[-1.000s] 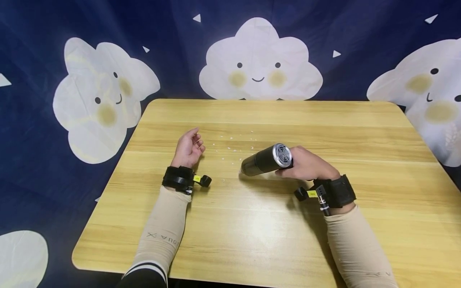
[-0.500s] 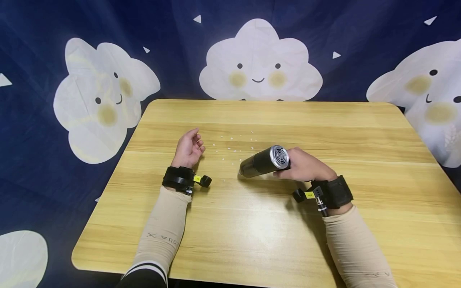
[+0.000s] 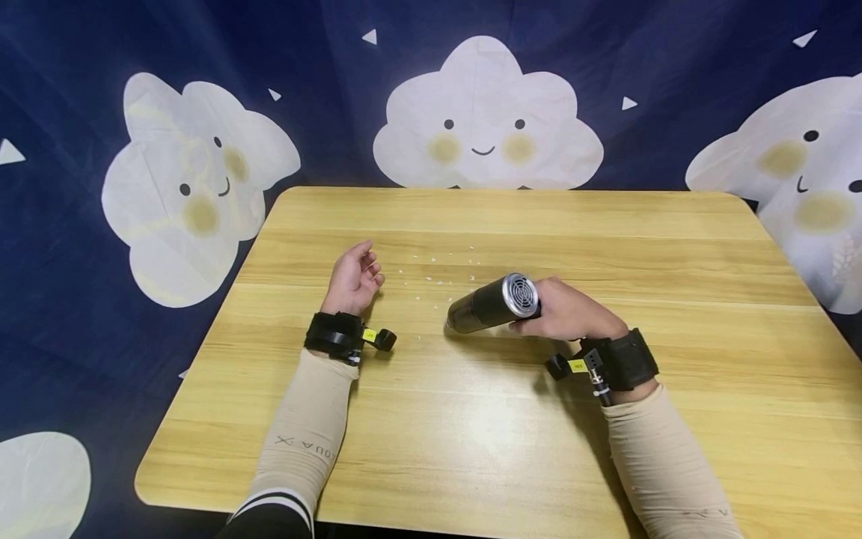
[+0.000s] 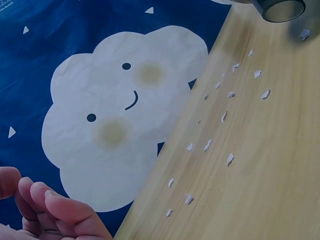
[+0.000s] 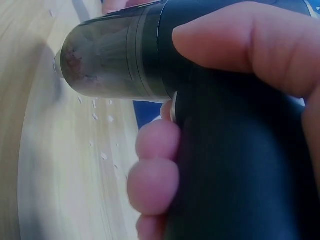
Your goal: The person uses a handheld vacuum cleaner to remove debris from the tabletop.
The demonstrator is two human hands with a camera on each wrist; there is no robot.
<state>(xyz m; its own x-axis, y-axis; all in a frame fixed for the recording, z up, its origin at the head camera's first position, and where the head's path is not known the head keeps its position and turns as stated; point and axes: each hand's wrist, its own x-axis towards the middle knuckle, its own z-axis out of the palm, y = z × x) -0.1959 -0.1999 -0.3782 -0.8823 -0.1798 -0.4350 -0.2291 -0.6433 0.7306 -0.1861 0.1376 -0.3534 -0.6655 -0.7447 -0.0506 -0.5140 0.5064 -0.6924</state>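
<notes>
Place: looks like a makeshift recording corner; whether in a home, studio or office cannot be told.
Backdrop (image 3: 337, 135): creased navy fabric, hanging along the far edge of the worktop (image 3: 417, 479).
Clouds (image 3: 481, 90): smiling, white, yellow-cheeked, nursery-style prints at 10, 12 and 2 o'clock from the worktop's middle.
Worktop: pale wood-grain with rounded corners, a bright reflection at 6 o'clock.
Wrist bands (image 3: 629, 359): black, with small cameras (image 3: 385, 340) and yellow labels (image 3: 369, 335), at 9 and 3 o'clock.

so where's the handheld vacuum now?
In the head view, the handheld vacuum is just right of centre, gripped by the right hand over the table; in the left wrist view, its nozzle shows at top right, near the white scraps.
</notes>
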